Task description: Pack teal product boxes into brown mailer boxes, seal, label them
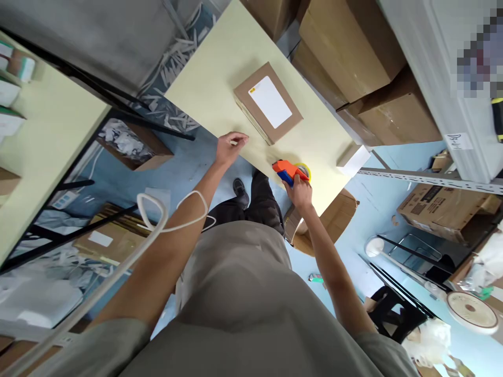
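A brown cardboard box [242,107] with a white label [270,101] on its top face lies on the pale yellow table [220,57]. My right hand [302,194] is wrapped round the handle of an orange and blue tape dispenser [288,168], at the table's near edge. Part of its yellow-rimmed tape roll [304,169] shows beside the orange body. To the left, my left hand [228,150] hovers by the table edge, close to the box's near corner. Its thumb and fingertips come together in a loose pinch, and I see nothing between them.
Large cardboard boxes [349,47] stand beyond the table's right side. A small white box [353,159] sits at its right corner. An open carton [338,217] is on the floor below. A white cable [151,230] crosses near my left arm. Another table [58,120] stands at left.
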Demonstrator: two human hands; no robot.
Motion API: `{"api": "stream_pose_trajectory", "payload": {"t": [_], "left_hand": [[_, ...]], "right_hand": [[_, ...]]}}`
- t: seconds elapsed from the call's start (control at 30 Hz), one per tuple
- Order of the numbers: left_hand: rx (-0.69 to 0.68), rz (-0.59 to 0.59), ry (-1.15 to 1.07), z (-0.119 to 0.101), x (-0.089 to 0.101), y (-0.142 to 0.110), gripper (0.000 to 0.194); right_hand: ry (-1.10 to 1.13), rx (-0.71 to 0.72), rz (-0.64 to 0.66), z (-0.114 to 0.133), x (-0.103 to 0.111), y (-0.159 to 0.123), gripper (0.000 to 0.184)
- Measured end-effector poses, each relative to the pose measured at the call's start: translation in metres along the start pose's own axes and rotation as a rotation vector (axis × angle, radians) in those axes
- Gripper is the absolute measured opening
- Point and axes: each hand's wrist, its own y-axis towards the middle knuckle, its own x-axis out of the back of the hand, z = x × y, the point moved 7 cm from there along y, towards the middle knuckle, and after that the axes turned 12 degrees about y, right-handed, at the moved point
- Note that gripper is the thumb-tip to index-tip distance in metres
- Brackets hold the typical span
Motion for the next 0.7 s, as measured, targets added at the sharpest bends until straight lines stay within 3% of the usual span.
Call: {"api": "stream_pose_trajectory", "payload": {"t": [0.27, 0.47, 0.7], "left_hand": [[-0.02, -0.1, -0.035, 0.005, -0.017, 0.023, 0.012], [-0.013, -0.162, -0.034, 0.009, -0.032, 0.036, 0.011], [0.041, -0.242, -0.101, 0.002, -0.039, 0.034, 0.009]], "right_hand": [[-0.09, 0.03, -0.112, -0.004, -0.019, 0.023, 0.053], [0.037, 0.044, -0.248, -0.007, -0.026, 0.031, 0.048], [0.104, 0.031, -0.308, -0.007, -0.033, 0.034, 0.043]]}}
